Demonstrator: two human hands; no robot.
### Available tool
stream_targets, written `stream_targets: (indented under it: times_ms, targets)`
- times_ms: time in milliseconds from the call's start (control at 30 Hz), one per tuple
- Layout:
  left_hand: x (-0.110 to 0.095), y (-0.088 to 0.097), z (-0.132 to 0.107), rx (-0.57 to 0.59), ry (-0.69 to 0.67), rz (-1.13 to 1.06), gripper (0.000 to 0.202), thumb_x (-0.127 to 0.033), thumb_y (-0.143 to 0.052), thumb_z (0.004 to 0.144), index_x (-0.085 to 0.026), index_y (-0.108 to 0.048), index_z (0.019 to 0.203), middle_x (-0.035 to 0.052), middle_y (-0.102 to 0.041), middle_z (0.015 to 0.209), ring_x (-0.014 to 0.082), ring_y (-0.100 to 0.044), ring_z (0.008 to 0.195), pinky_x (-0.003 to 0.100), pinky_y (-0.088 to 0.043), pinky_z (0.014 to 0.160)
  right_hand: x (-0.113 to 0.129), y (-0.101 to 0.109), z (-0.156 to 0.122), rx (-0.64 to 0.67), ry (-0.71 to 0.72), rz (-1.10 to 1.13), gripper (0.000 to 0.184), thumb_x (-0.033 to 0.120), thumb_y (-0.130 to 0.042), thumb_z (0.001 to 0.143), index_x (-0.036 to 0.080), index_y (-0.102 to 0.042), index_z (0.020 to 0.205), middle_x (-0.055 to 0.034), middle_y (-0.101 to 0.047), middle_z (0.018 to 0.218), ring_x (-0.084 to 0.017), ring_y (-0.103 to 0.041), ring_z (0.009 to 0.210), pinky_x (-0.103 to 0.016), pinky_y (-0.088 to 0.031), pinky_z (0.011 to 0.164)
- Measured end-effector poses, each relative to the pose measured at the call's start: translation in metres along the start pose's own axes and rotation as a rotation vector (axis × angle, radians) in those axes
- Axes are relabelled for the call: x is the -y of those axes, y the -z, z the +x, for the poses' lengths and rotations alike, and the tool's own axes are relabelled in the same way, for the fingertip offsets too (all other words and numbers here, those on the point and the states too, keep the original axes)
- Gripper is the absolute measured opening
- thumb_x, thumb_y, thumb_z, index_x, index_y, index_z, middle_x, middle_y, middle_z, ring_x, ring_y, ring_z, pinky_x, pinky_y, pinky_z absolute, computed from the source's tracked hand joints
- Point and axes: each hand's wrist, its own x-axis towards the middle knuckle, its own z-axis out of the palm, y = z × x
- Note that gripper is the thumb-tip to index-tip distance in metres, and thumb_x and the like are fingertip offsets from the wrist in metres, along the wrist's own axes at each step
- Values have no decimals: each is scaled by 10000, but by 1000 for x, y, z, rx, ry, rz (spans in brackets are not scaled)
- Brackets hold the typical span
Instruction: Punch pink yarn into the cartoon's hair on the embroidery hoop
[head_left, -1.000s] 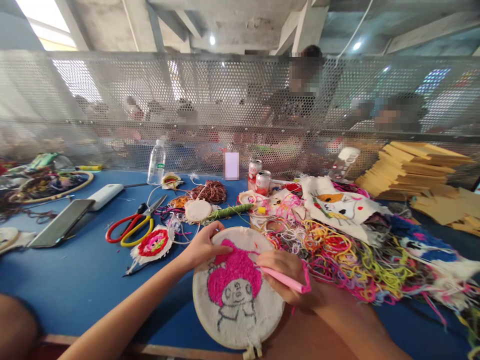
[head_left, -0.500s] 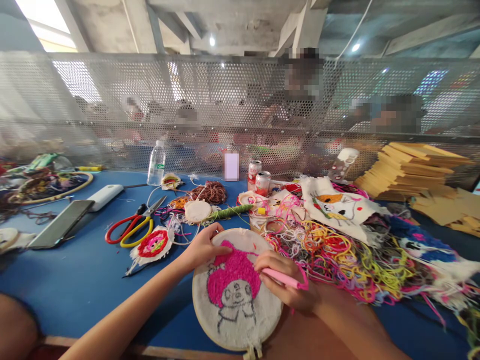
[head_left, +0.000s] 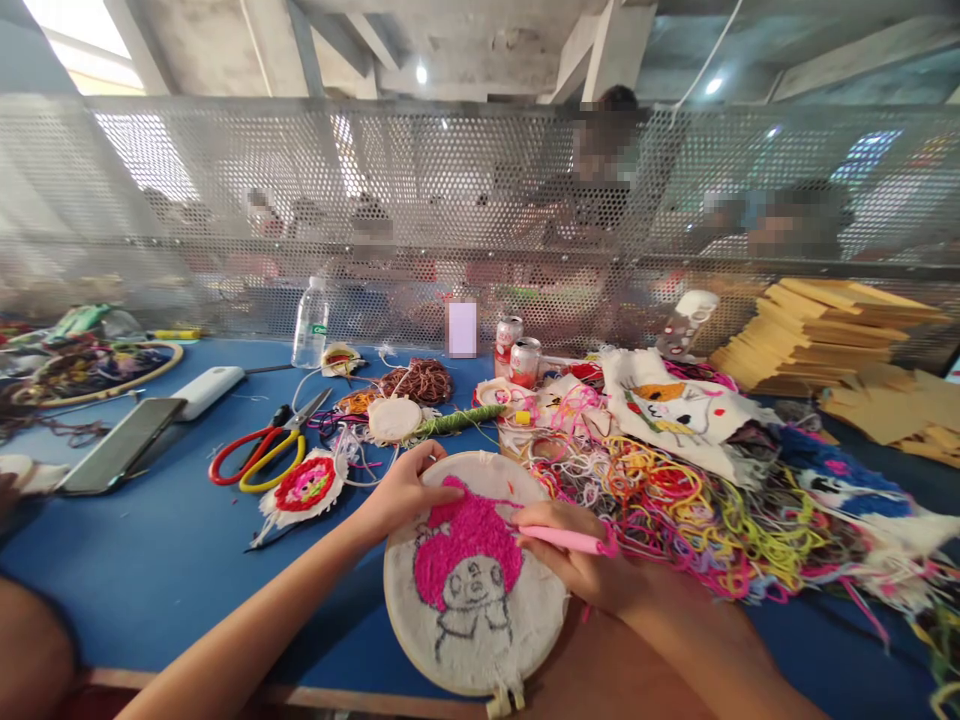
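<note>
The left hand (head_left: pixel 401 492) grips the upper left rim of the embroidery hoop (head_left: pixel 420 640), fingers curled over it. The right hand (head_left: pixel 581 575) pinches a pink punch needle (head_left: pixel 566 540), its tip on the hoop's pink yarn. Beyond the hoop stand a green-labelled bottle (head_left: pixel 310 323) and two red cans (head_left: pixel 525 362), their writing too small to read.

Worn on the head, looking forward and down across the blue bench (head_left: pixel 135 570). Held close above the embroidery hoop (head_left: pixel 480 640) at the near edge. Facing a perforated metal screen (head_left: pixel 450 190) along the far side; wide enough to take in ceiling beams (head_left: pixel 600 45) overhead.
</note>
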Motion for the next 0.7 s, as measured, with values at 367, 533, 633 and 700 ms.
stream_targets:
  times_ms: [367, 533, 633, 700]
  targets:
    - [-8, -1, -5, 22, -21, -30, 351, -304, -691, 611, -178, -406, 773, -78, -513, 567, 65, -455, 434, 169, -346, 400, 2, 4, 0, -67, 123, -35, 227, 230, -527, 865, 279, -506, 1086, -22, -684, 864, -174, -656, 834, -280, -534, 766]
    - [-10, -1, -6, 17, -18, -36, 351, -300, -690, 613, -180, -398, 766, -87, -501, 541, 64, -452, 412, 170, -346, 396, 1, 4, -2, -83, 126, -22, 249, 210, -473, 880, 286, -499, 1116, -24, -682, 895, -184, -655, 840, -306, -551, 744]
    - [-9, -2, -6, 17, -31, -40, 344, -289, -690, 615, -181, -402, 770, -84, -509, 545, 68, -463, 415, 173, -350, 405, 1, 6, -3, -43, 98, -41, 296, 185, -464, 868, 306, -491, 1137, -21, -681, 919, -202, -653, 861, -333, -554, 758]
    - [-9, -2, -6, 21, -36, -41, 338, -282, -687, 621, -182, -403, 773, -81, -518, 550, 70, -469, 418, 174, -350, 408, 2, 7, -3, -13, 69, -42, 300, 180, -462, 863, 316, -500, 1127, -18, -680, 919, -208, -652, 864, -341, -554, 753]
